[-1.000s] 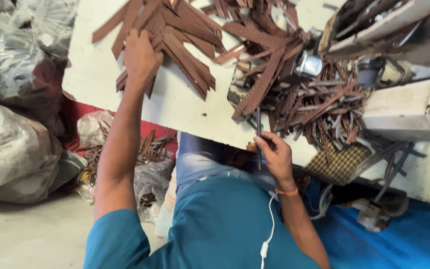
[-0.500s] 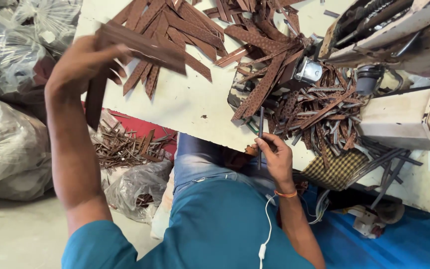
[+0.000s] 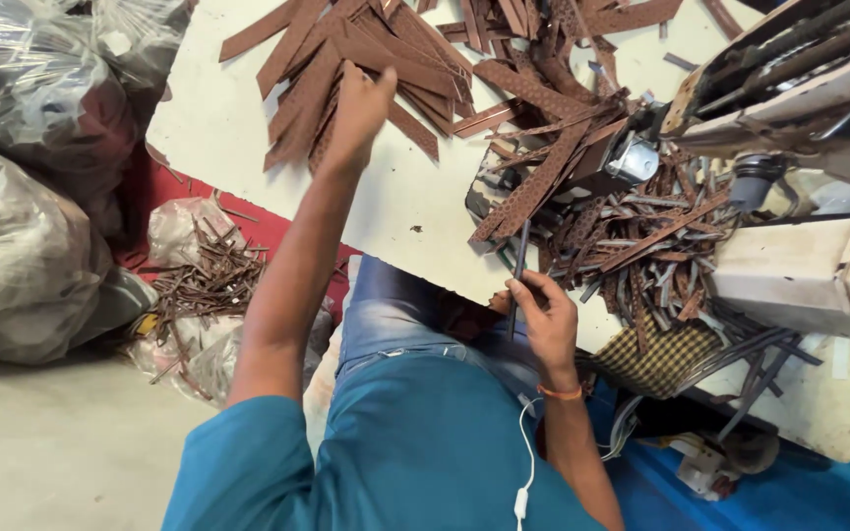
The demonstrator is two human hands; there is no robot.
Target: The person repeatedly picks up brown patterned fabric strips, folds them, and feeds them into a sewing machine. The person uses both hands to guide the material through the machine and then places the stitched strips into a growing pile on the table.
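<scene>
The right hand (image 3: 543, 320) pinches a thin dark strip (image 3: 517, 275) upright at the table (image 3: 218, 128) edge. The left hand (image 3: 356, 108), fingers loosely curled, presses on a fan of brown strips (image 3: 346, 59). A tangled heap (image 3: 622, 216) beside the machine (image 3: 799, 69) looks unsorted.

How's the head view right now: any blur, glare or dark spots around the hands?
Head view: both hands sharp, left hand on the brown strips, right hand holding a thin dark strip; bright glare on the white tabletop; shadow under its edge; wide-angle bending at the borders.
</scene>
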